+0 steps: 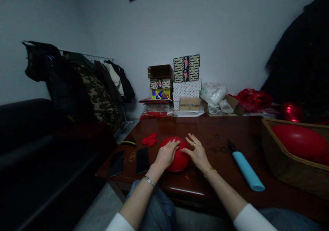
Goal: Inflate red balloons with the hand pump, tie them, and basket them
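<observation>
A round, inflated red balloon (179,163) sits on the table in front of me. My left hand (167,152) lies over its upper left side, its fingers curled together against the top of the balloon. At the balloon's right, my right hand (197,153) is open with fingers apart, the thumb reaching to the red surface. Whether the thumb presses on it, I cannot tell. Several limp red balloons (149,139) lie in a small heap to the left. Farther right rests a light blue balloon pump (247,171) with a black nozzle.
Two dark phones (142,160) and yellowish rubber bands (132,156) lie left on the brown table (205,124). Dark bands (221,149) lie right of my hands. A wicker basket (290,166) with a large red balloon stands at the right edge. Stacked boxes (187,94) stand behind.
</observation>
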`<state>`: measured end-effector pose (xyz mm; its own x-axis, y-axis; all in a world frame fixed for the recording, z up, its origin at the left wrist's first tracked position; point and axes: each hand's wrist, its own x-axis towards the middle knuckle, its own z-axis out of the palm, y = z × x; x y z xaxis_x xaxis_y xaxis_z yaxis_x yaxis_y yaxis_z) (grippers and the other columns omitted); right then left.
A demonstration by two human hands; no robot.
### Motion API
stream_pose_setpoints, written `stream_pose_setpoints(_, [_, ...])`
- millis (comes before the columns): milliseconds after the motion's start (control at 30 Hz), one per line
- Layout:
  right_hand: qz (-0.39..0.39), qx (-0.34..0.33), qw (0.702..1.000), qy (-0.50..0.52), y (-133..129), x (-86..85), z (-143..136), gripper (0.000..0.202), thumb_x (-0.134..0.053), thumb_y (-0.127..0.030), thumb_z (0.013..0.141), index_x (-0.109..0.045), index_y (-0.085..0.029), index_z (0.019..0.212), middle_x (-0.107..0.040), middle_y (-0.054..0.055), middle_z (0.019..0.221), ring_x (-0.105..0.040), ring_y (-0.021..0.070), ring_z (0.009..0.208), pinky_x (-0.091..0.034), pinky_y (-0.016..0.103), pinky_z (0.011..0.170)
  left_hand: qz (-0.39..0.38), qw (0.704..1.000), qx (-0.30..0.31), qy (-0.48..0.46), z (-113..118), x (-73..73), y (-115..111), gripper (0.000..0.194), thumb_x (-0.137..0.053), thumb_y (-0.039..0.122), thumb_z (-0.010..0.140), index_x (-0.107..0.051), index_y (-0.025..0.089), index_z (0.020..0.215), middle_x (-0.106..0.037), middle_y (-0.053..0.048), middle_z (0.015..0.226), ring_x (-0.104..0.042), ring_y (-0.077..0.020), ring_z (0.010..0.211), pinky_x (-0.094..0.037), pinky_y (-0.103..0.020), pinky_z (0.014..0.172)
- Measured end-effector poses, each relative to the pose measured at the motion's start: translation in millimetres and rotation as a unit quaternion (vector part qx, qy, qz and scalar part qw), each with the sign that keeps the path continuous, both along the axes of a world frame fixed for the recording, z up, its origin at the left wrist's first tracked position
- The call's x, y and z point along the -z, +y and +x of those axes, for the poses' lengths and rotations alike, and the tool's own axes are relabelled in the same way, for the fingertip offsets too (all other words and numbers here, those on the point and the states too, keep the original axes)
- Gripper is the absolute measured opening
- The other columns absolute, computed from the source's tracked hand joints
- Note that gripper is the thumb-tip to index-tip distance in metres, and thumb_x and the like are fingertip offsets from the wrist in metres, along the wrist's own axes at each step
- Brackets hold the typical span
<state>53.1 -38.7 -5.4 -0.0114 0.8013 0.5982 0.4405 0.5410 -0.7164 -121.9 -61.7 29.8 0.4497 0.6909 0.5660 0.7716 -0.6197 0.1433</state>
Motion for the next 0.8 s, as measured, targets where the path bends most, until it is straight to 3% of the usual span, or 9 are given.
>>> stream_pose_setpoints(133, [-0.021, -0.111, 0.993, -0.024, -3.9, -7.6, -15.8, 0.075, -0.072, -0.040, 0.066, -0.044, -0.020, 0.132, -0.032, 0.011, 0.145, -0.025, 0.0251, 0.135, -0.025, 0.045, 0.109, -0.065, 0.998, -0.006, -0.014, -4.4, -12.5, -1.6, 0.038, -0.042, 0.021, 0.091, -0.046, 0.020, 0.128, -0.060, -0.009, 0.123, -0.060, -0.0188, 0.106, -0.050, -0.033, 0.089])
stream_pose_setpoints(267, [-0.019, -0.145, 0.989, -0.036, -2.0, -13.6, -33.5, 0.085, -0.072, -0.029, 0.065, -0.031, -0.022, 0.139, -0.023, 0.011, 0.149, -0.029, 0.0215, 0.133, -0.028, 0.039, 0.109, -0.116, 0.993, 0.004, -0.036, -12.0, -18.5, -1.1, 0.043, -0.040, 0.023, 0.091, -0.039, 0.022, 0.134, -0.063, -0.008, 0.118, -0.063, -0.0183, 0.100, -0.052, -0.029, 0.084])
stream_pose_setpoints(433, [0.008, -0.065, 0.994, -0.092, 1.3, -11.1, -49.8, 0.072, -0.061, -0.021, 0.073, -0.032, -0.019, 0.139, -0.030, 0.013, 0.146, -0.033, 0.0200, 0.131, -0.027, 0.041, 0.108, -0.109, 0.991, -0.015, -0.075, -14.9, -13.3, -2.1, 0.045, -0.037, 0.023, 0.092, -0.035, 0.021, 0.137, -0.061, -0.009, 0.121, -0.062, -0.0183, 0.103, -0.051, -0.030, 0.087])
stream_pose_setpoints(567, [0.005, -0.020, 0.995, -0.094, -3.1, -8.4, -56.7, 0.063, -0.054, -0.022, 0.075, -0.037, -0.019, 0.136, -0.034, 0.014, 0.144, -0.034, 0.0232, 0.131, -0.020, 0.050, 0.107, -0.085, 0.990, -0.080, -0.083, -9.6, -4.0, -10.6, 0.047, -0.036, 0.021, 0.092, -0.032, 0.017, 0.139, -0.056, -0.013, 0.127, -0.061, -0.0208, 0.106, -0.052, -0.034, 0.087])
stream_pose_setpoints(667, [0.015, 0.017, 0.993, -0.118, -9.5, -10.7, -59.9, 0.057, -0.052, -0.020, 0.075, -0.043, -0.022, 0.132, -0.038, 0.009, 0.143, -0.040, 0.0228, 0.126, -0.016, 0.050, 0.107, -0.053, 0.988, -0.118, -0.085, -5.4, 5.7, -15.6, 0.052, -0.036, 0.019, 0.092, -0.024, 0.017, 0.142, -0.051, -0.014, 0.132, -0.058, -0.0217, 0.110, -0.052, -0.036, 0.088])
stream_pose_setpoints(800, [0.030, 0.053, 0.986, -0.154, -16.7, -15.0, -64.7, 0.051, -0.050, -0.016, 0.075, -0.051, -0.029, 0.125, -0.044, 0.002, 0.139, -0.044, 0.0210, 0.118, -0.014, 0.049, 0.106, 0.026, 0.990, -0.117, -0.076, -4.3, 17.5, -15.5, 0.061, -0.038, 0.015, 0.091, -0.011, 0.018, 0.146, -0.039, -0.015, 0.141, -0.044, -0.0211, 0.124, -0.048, -0.034, 0.095])
